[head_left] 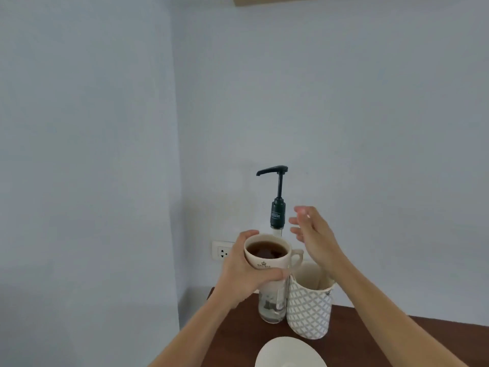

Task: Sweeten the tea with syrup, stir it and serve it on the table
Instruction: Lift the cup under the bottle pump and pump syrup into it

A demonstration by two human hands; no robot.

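Note:
A cream cup of dark tea is held in the air by my left hand, which wraps its left side and bottom; the handle points right. Behind it stands a clear syrup bottle with a tall black pump; the spout points left, above the cup's far rim. My right hand hovers open just right of the pump neck, fingers spread, touching nothing.
A white holder with a grey diamond pattern stands right of the bottle on the dark wooden table. A white saucer lies at the near edge. A wall socket sits behind my left hand.

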